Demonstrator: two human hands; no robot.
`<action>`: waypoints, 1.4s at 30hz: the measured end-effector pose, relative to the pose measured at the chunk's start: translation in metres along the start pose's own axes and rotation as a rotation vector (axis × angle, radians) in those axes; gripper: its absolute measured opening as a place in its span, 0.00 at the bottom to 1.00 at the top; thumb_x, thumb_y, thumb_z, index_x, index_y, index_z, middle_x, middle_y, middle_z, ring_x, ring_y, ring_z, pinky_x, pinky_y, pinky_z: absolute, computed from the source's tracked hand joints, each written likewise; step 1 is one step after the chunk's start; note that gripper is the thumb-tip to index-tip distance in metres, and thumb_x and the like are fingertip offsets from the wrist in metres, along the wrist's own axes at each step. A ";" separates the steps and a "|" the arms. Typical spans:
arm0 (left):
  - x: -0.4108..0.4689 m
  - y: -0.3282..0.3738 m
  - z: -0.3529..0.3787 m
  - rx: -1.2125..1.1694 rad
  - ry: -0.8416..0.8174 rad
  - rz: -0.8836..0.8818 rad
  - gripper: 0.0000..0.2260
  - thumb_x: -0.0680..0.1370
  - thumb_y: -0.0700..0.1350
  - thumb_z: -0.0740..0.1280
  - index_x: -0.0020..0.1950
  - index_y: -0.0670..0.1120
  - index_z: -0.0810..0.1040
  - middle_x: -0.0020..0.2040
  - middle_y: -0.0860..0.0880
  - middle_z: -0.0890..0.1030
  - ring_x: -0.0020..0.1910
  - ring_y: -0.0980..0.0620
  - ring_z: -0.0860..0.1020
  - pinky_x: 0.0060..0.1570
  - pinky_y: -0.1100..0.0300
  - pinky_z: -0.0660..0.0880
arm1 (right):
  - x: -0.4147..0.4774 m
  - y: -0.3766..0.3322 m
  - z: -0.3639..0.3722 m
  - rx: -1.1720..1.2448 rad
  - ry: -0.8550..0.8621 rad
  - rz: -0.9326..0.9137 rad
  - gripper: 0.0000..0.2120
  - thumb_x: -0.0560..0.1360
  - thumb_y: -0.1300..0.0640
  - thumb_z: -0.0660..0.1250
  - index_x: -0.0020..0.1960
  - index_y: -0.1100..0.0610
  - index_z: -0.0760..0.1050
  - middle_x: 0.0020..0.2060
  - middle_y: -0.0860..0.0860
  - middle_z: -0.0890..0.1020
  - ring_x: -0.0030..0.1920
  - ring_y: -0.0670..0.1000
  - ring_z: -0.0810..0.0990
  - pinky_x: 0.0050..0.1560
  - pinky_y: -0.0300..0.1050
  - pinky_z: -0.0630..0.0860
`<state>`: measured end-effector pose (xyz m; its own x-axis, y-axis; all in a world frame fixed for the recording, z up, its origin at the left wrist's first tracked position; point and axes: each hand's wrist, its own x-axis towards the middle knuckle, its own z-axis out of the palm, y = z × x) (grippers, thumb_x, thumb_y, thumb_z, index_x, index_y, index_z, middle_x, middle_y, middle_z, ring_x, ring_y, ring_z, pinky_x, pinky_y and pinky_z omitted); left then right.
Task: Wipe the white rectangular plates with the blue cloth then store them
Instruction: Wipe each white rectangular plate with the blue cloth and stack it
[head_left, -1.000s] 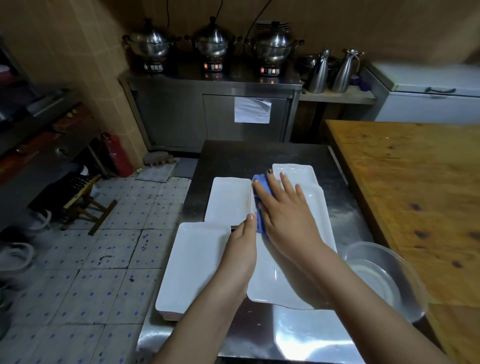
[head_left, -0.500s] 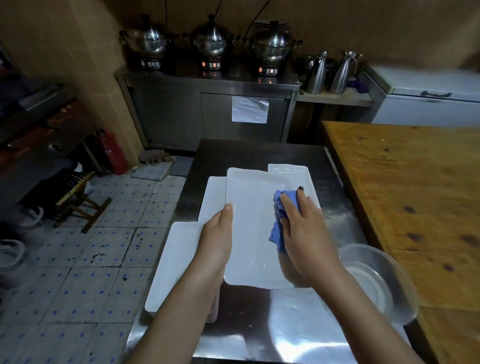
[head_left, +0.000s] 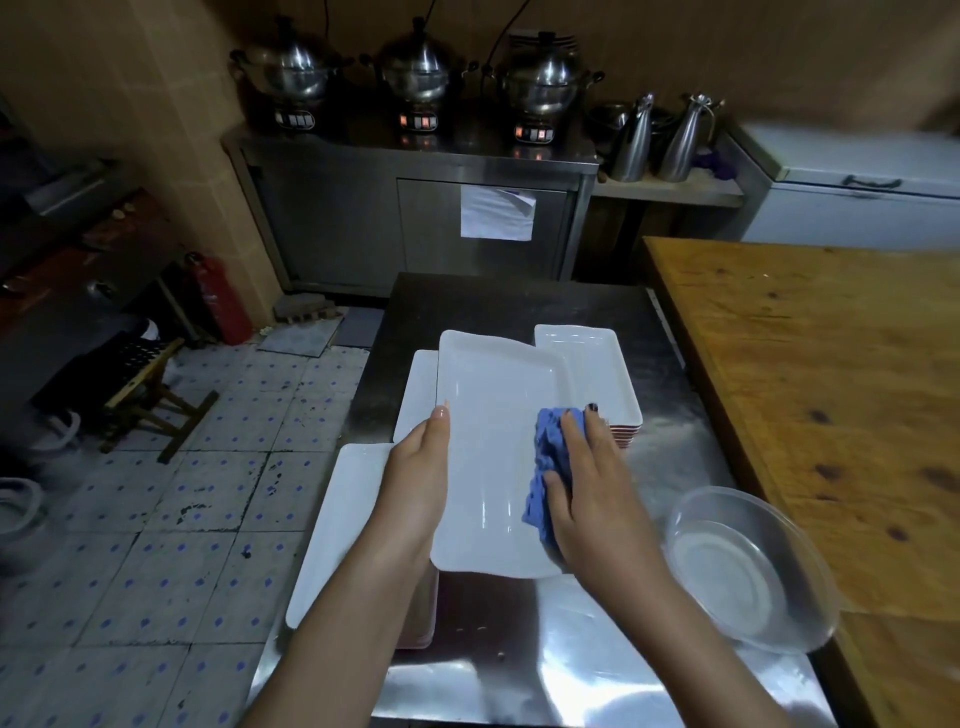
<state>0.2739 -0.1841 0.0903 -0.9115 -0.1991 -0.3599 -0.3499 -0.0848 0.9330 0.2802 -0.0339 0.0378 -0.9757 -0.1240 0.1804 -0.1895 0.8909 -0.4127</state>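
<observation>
Above the table (head_left: 493, 306), the left hand (head_left: 415, 483) pinches the plate (head_left: 493, 441) by its edge while the flat right hand (head_left: 592, 493) presses the cloth (head_left: 543, 467), so hard rubbing could tip it loose.

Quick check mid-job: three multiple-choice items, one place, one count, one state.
1. The blue cloth lies: A on the held plate, under the right hand; B in a sink; C on a hook.
2. How many lidded steel pots on the back counter? A two; B three; C five.
3. The left hand: A hangs idle; B grips the plate's left edge; C waves.
Key: A, hand presses it there; B, three stand abreast; B, thumb over the rim.
</observation>
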 end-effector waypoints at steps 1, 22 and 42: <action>0.000 -0.001 0.002 0.003 -0.003 -0.011 0.16 0.82 0.55 0.53 0.58 0.51 0.76 0.50 0.52 0.81 0.49 0.52 0.80 0.49 0.56 0.77 | 0.005 0.003 0.000 -0.022 0.006 -0.001 0.26 0.80 0.51 0.50 0.76 0.56 0.52 0.76 0.54 0.54 0.74 0.54 0.55 0.70 0.37 0.49; 0.013 0.003 0.008 -0.084 0.086 0.015 0.16 0.81 0.55 0.54 0.60 0.50 0.76 0.57 0.50 0.80 0.57 0.49 0.78 0.62 0.52 0.72 | 0.017 -0.025 -0.002 -0.035 -0.086 -0.300 0.33 0.70 0.61 0.65 0.74 0.58 0.60 0.75 0.56 0.59 0.75 0.59 0.56 0.69 0.48 0.40; 0.002 -0.005 0.007 -0.057 0.000 -0.041 0.13 0.81 0.55 0.54 0.50 0.52 0.76 0.44 0.51 0.81 0.43 0.50 0.80 0.39 0.60 0.76 | 0.041 -0.001 -0.014 0.200 0.123 0.080 0.13 0.78 0.55 0.60 0.61 0.53 0.63 0.57 0.47 0.70 0.62 0.51 0.69 0.72 0.50 0.54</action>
<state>0.2721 -0.1769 0.0852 -0.8966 -0.1944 -0.3978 -0.3738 -0.1488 0.9155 0.2420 -0.0335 0.0576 -0.9700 0.0083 0.2428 -0.1424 0.7902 -0.5960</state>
